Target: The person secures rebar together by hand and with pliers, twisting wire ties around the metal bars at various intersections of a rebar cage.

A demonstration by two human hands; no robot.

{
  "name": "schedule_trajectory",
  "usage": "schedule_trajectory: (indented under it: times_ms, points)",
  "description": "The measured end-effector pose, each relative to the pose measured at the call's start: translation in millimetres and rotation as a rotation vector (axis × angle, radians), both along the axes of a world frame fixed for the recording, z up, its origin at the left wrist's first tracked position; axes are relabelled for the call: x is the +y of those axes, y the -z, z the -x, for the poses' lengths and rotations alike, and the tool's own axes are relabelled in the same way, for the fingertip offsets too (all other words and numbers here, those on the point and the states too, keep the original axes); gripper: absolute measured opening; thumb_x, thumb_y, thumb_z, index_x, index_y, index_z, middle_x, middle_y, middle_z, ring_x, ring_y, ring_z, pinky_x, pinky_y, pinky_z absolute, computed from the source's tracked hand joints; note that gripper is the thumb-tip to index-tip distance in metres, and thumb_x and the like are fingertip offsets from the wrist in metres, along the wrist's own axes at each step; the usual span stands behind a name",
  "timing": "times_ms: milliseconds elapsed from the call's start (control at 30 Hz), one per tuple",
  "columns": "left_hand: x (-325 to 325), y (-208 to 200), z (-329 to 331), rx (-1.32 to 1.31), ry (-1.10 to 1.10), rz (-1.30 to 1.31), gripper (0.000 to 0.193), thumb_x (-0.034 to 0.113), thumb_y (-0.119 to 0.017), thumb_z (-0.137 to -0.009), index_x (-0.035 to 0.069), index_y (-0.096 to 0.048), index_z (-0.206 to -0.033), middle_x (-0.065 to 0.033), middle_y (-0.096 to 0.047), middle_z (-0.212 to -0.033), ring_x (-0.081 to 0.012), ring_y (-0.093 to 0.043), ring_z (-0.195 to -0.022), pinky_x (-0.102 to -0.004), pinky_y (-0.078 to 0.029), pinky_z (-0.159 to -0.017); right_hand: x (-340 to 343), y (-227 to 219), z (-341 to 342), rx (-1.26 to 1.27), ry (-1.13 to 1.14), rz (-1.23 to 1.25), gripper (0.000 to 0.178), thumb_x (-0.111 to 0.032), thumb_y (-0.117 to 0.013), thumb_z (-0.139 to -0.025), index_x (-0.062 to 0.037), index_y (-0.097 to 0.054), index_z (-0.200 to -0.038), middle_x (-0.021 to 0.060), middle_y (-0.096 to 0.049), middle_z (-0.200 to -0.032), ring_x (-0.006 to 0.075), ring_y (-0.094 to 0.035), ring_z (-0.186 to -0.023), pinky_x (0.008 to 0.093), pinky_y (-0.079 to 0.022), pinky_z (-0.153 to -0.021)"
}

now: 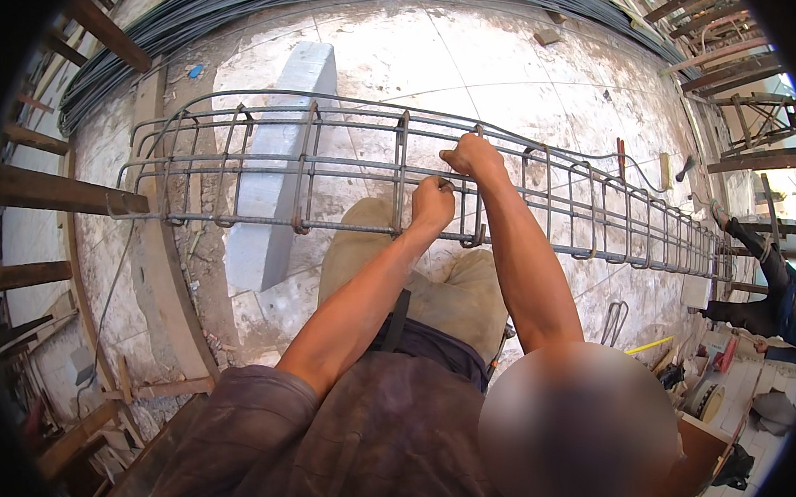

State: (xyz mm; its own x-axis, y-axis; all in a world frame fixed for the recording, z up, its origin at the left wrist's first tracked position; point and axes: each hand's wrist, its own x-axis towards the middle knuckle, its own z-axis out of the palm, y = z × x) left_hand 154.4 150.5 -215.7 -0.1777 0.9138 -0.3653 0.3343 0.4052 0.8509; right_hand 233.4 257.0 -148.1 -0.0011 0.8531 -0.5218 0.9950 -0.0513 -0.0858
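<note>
A long rebar cage (348,165) of lengthwise bars and square stirrups runs across in front of me. My left hand (433,203) is closed in a fist at the cage's middle bars, between two stirrups; whatever its fingers pinch is too small to make out. Farther off and slightly right, my right hand (475,157) is closed over a stirrup near the upper bars, its fingers curled toward the left. A pale blue-grey block (269,215) lies under the cage's left part.
A bundle of long steel bars (276,4) curves along the far side. Wooden beams (68,191) jut in at the left. At the right, another person's leg (749,240) reaches near the cage's far end. A yellow strip (649,344) lies on the tiled floor at the right.
</note>
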Motion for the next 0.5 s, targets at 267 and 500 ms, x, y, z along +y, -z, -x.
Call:
schedule_trajectory:
  times_ms: [267, 500]
  points:
    - [-5, 19, -19, -0.026, -0.025, -0.209, 0.03, 0.024, -0.059, -0.097, 0.0, -0.077, -0.101, -0.0214, -0.073, -0.08, -0.0375, -0.072, -0.08, -0.0457, -0.053, -0.076, 12, 17, -44, 0.477, 0.309, -0.122, 0.03, -0.025, -0.085, -0.074, 0.0036, -0.075, -0.078, 0.0127, -0.074, -0.07, 0.026, -0.075, -0.068, 0.0388, -0.061, -0.068]
    - [6, 19, -33, -0.288, 0.015, -0.006, 0.03, 0.02, -0.06, -0.096, -0.001, -0.077, -0.108, -0.0211, -0.076, -0.091, -0.0334, -0.074, -0.085, -0.0427, -0.055, -0.081, -30, 7, -66, 0.88, 0.547, -0.23, 0.017, -0.006, -0.077, -0.09, 0.0101, -0.074, -0.094, 0.0148, -0.075, -0.082, 0.0179, -0.073, -0.07, 0.0293, -0.062, -0.065]
